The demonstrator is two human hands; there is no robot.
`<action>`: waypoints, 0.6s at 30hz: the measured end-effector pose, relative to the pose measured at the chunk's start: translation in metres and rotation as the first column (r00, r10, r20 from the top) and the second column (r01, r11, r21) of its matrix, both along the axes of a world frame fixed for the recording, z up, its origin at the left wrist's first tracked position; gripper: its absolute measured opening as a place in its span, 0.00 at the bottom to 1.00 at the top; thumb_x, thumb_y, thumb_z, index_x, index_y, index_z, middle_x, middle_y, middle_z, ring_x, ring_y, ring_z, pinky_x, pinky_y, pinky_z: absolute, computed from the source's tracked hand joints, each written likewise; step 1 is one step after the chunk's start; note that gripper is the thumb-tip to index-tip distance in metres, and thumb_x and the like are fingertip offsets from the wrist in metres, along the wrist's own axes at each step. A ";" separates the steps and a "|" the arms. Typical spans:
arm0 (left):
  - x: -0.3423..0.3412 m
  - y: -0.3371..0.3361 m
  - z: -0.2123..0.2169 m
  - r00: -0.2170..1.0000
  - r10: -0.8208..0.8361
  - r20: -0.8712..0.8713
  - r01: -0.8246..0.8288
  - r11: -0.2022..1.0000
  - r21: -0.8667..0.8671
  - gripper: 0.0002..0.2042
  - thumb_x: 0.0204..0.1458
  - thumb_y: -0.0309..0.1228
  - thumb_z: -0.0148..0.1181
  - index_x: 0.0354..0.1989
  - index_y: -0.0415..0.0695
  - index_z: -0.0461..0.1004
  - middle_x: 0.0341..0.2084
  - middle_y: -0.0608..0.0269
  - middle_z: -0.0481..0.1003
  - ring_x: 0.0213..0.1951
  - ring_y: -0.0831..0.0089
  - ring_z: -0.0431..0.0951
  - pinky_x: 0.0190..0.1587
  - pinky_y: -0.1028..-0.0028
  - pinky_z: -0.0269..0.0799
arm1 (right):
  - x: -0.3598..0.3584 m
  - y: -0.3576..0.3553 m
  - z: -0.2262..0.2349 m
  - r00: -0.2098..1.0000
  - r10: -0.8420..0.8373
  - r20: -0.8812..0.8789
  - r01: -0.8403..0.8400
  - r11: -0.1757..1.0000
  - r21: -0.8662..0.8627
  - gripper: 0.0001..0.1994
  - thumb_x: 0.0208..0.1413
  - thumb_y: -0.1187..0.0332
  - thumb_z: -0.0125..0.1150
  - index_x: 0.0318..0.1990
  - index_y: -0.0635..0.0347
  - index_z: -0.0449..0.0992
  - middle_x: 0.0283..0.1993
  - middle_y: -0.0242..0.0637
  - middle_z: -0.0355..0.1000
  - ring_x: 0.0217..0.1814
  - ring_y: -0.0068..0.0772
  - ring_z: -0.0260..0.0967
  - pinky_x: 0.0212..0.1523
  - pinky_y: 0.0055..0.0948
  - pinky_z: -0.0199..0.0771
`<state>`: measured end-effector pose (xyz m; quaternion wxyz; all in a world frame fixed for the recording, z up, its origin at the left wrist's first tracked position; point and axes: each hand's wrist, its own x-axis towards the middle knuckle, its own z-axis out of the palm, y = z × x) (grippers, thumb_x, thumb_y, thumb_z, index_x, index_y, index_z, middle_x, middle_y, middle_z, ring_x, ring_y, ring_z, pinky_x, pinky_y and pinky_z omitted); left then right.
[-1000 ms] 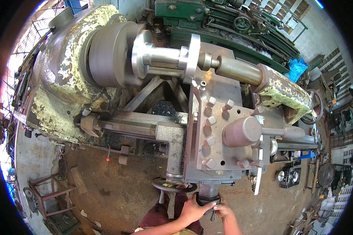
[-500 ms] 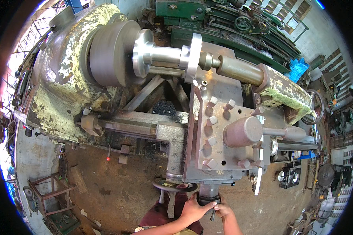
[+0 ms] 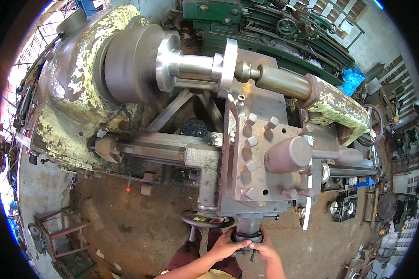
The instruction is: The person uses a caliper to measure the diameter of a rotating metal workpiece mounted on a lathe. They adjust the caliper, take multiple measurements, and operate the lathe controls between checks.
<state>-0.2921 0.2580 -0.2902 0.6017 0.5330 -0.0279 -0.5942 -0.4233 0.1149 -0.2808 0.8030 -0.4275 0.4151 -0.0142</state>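
We had both hands on the cross-slide handle at the lathe's near edge, left hand and right hand curled shut round it from either side, prob. for fine feed control. Above, the grey steel tool post w/ square-head bolts sat beside the bright, smooth flanged workpiece in the chuck.

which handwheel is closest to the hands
The dark handwheel at the lathe's front, just left of the left hand. The other wheel sits far off on the tailstock end at the right. Both hands grip the small handle beside it.
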 end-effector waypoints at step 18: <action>-0.002 -0.002 0.005 0.991 0.006 0.137 -0.013 0.999 0.048 0.36 0.49 0.36 0.74 0.62 0.28 0.64 0.53 0.52 0.74 0.53 0.69 0.74 0.59 0.70 0.69 | -0.001 -0.003 -0.006 0.997 0.001 0.082 -0.007 0.997 0.077 0.52 0.34 0.71 0.79 0.67 0.75 0.51 0.57 0.48 0.69 0.58 0.41 0.70 0.60 0.37 0.70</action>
